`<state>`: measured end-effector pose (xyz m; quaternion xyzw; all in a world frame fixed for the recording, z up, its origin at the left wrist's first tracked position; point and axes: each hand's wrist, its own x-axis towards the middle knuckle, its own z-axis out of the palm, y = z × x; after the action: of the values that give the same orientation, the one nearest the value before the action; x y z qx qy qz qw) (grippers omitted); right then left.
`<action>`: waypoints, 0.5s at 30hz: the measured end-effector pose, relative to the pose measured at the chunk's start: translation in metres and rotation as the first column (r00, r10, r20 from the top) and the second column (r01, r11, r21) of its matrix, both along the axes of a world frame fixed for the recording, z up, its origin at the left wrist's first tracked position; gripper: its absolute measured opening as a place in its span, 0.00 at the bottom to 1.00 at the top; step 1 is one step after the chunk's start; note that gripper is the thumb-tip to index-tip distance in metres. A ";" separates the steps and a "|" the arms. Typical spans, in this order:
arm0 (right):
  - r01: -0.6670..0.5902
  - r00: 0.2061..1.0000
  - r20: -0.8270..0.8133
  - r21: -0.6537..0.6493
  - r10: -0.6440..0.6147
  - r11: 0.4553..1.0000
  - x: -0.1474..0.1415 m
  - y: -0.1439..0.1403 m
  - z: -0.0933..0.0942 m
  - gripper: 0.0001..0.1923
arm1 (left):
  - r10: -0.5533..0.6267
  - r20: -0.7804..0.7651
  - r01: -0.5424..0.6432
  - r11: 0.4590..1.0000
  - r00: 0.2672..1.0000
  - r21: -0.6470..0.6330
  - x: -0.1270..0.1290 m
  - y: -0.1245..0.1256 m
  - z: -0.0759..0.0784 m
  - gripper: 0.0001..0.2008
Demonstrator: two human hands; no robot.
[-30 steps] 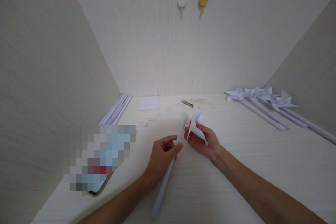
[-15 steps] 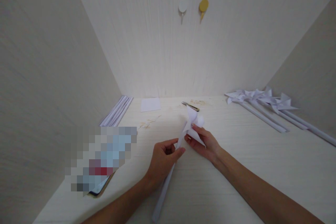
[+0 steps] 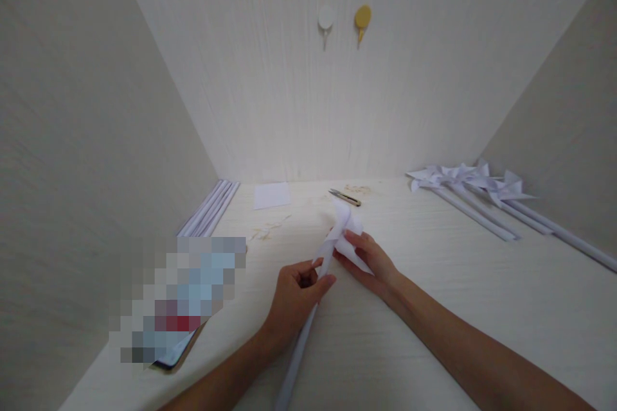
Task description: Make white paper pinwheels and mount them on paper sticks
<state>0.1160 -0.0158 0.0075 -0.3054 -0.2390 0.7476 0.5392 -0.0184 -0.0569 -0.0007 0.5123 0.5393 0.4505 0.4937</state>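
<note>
Desk: a pale wood-grain tabletop (image 3: 434, 308) boxed in by cream walls fills the lower half of the frame.
Finished row: white paper pinwheels on long rolled-paper sticks (image 3: 477, 196) lie side by side at the right edge, well apart from the hands.
Spare sticks: a bundle of white rolled-paper tubes (image 3: 208, 207) lies along the left wall.
Stick in hand: a long white rolled-paper tube (image 3: 301, 347) slants from the bottom centre up to mid-frame.
Left hand (image 3: 294, 295): closed around the tube just below its top end.
Right hand (image 3: 371, 260): fingers pinched on a folded white paper pinwheel head (image 3: 344, 234), which touches the tube's tip.
Step, as I judge it: joining the head to the stick; the next move seems to call for lining up the head's centre with the tip and fixing it.
Small items: a white paper square (image 3: 272, 195) and small metal snips (image 3: 344, 197) lie at the back of the desk; a white hook (image 3: 326, 19) and a yellow hook (image 3: 362, 17) are on the wall above.
</note>
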 end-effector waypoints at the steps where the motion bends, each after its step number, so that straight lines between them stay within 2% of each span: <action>1: -0.005 1.000 -0.009 0.002 0.005 1.000 0.000 -0.001 0.001 0.10 | -0.003 -0.004 0.003 1.000 1.000 -0.002 0.000 0.000 0.000 0.12; 9: -0.015 1.000 -0.026 0.072 0.017 0.997 -0.001 -0.001 0.001 0.09 | 0.014 0.007 -0.013 0.998 1.000 -0.058 0.001 0.000 0.004 0.21; 15: -0.043 0.996 -0.080 0.083 0.050 0.996 0.001 0.004 -0.009 0.11 | -0.135 0.065 0.142 0.980 0.989 -0.139 -0.002 0.001 0.003 0.20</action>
<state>0.1169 -0.0118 -0.0012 -0.2465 -0.2538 0.7616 0.5430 -0.0207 -0.0560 0.0021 0.4993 0.5195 0.3890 0.5740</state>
